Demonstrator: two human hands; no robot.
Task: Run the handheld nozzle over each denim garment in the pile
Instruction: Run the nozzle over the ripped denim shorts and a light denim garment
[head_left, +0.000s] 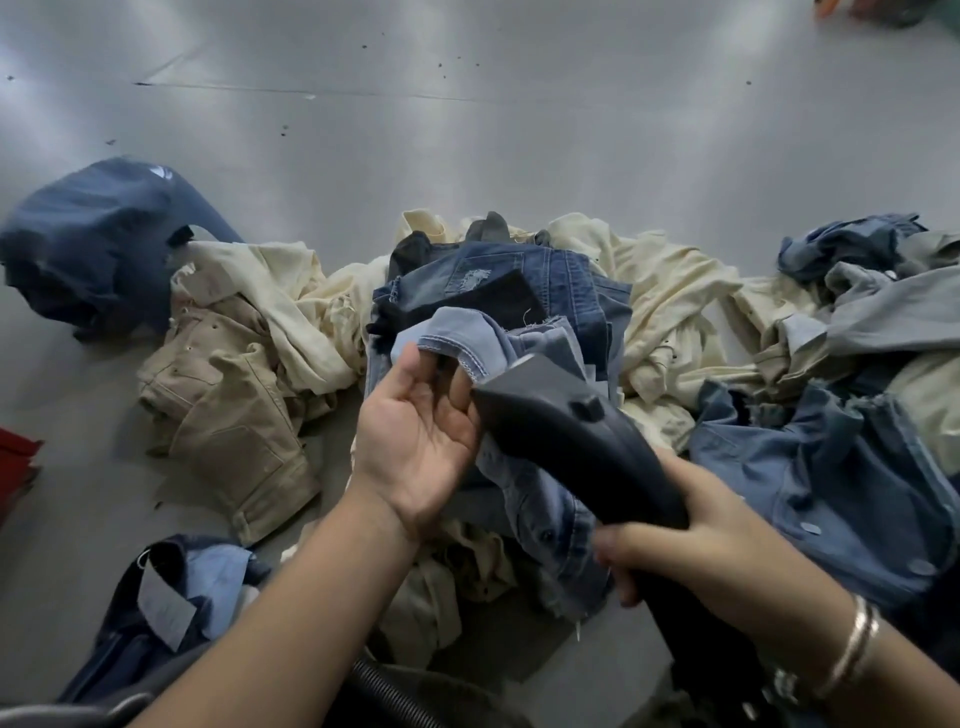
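Observation:
A pile of denim and cream garments lies on a grey metal table (467, 130). My right hand (691, 540) grips the handle of a black handheld nozzle (566, 415), whose flat head points up and left onto a light blue denim piece (467, 330). My left hand (421, 431) is palm up, its fingertips tucked under the folded hem of that light blue piece. Darker ripped jeans (498, 275) lie just behind it. A mid-blue denim jacket (831, 483) lies to the right of the nozzle.
A navy garment (98, 244) sits at the far left, with tan trousers (234, 415) beside cream cloth (670, 291). Dark denim with a light patch (166, 597) lies at the near left. A ribbed black hose (395, 691) runs along the bottom edge. A red object (15, 457) shows at the left edge.

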